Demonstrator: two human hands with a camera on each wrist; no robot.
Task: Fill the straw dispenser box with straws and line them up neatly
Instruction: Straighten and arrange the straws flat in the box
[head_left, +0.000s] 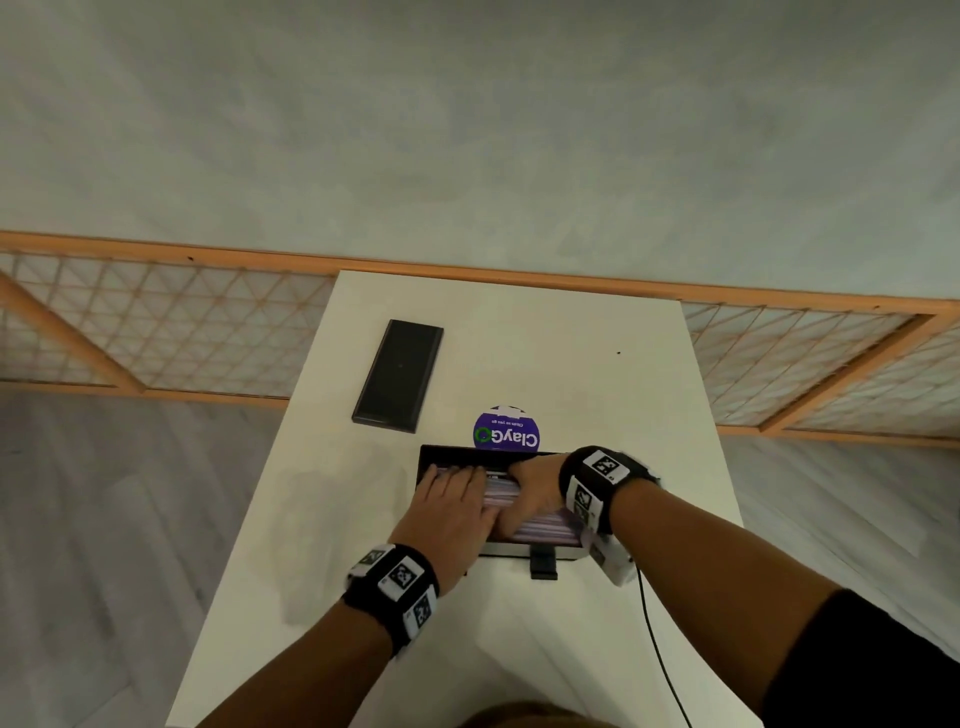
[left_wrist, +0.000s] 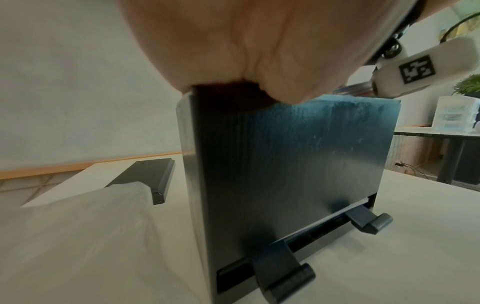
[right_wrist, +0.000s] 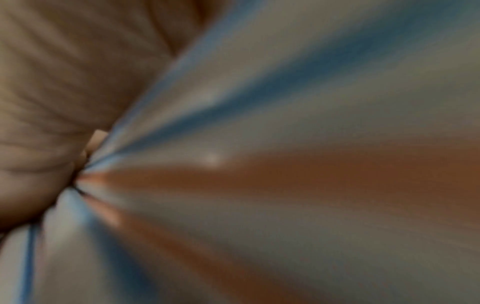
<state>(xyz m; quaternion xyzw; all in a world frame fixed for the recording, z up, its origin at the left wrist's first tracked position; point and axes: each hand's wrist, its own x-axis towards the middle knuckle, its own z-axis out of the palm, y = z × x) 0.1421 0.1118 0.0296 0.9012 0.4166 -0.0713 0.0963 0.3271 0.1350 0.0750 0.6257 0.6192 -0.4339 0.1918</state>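
Observation:
The black straw dispenser box (head_left: 519, 552) stands open-topped on the white table (head_left: 597, 364), packed with pale striped straws (head_left: 540, 530). My left hand (head_left: 452, 499) lies flat on the straws at the box's left end, fingers straight. My right hand (head_left: 530, 488) rests on the straws beside it, its fingers bent down into the bundle and gripping it. In the left wrist view the box (left_wrist: 285, 164) shows its dark front and two feet, with my left hand (left_wrist: 233, 41) on its top edge. Blurred straws (right_wrist: 285, 102) run under my right hand (right_wrist: 52, 82) in the right wrist view.
The box's black lid (head_left: 397, 376) lies flat at the far left of the table, also seen as the lid (left_wrist: 148, 172). A purple round sticker (head_left: 506, 434) sits just behind the box. A clear plastic bag (head_left: 332, 499) lies left of it. A black cable (head_left: 660, 649) trails off the near right.

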